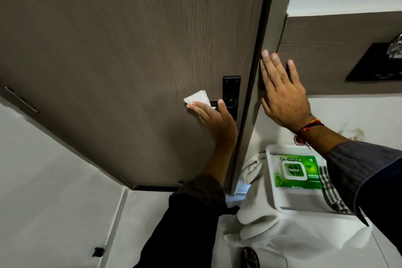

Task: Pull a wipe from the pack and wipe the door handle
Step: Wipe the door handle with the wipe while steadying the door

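A black lever door handle (230, 102) on a black backplate sits near the right edge of a grey-brown wooden door (130, 39). My left hand (214, 119) presses a folded white wipe (196, 97) onto the lever, covering most of it; the wipe sticks out past my fingertips to the left. My right hand (280, 91) lies flat, fingers apart, against the door's edge and frame. The green Dettol wipe pack (297, 172), lid closed, rests in a white tray (304, 209) below my right forearm.
The tray stands on a surface draped in white cloth (272, 235). A checked cloth (330, 189) lies in the tray's right side. A dark wall panel (339, 54) with a black shelf (376, 63) is at the right. A sandalled foot (250, 258) shows at the bottom.
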A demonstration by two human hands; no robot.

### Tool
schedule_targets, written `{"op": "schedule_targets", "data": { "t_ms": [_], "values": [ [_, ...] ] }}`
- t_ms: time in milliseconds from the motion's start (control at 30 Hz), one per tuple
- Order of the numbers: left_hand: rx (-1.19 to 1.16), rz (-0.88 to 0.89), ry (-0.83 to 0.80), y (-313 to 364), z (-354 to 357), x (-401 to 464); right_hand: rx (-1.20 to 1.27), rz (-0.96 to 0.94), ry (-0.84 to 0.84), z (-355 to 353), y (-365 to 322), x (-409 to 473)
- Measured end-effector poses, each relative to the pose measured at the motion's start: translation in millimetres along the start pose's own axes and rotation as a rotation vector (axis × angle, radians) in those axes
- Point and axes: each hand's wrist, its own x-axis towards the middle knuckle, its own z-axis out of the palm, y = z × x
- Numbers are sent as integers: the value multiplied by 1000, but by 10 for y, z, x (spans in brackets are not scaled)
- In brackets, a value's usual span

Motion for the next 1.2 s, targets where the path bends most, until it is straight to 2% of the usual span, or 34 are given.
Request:
{"op": "schedule_targets", "data": {
  "t_ms": [167,233,300,467,667,733,833,967,1067,1200],
  "values": [
    [34,117,-72,-110,21,-130,-22,4,8,31,-6,-26],
    [96,89,-4,-146,-13,15,-20,3,8,37,-9,-21],
    [233,132,56,-197,-33,76,-22,0,4,41,9,-22],
    [736,624,-58,-712,-108,-16,-14,-12,14,95,43,-27],
    [1005,1111,-209,-1104,-606,567,-76,-22,55,231,94,-33],
    [1028,1234,-195,-1059,-630,660,-80,-15,70,275,72,-28],
    [936,1404,-270,-843,-461,656,-80,7,93,328,43,-15],
    [916,1533,-266,-654,-370,684,-66,3,116,382,80,-16],
    [960,1514,-283,-753,-569,770,-89,-2,141,401,102,-36],
    [1045,1498,-210,-841,-919,942,-86,-8,155,382,99,-33]
  ]
}}
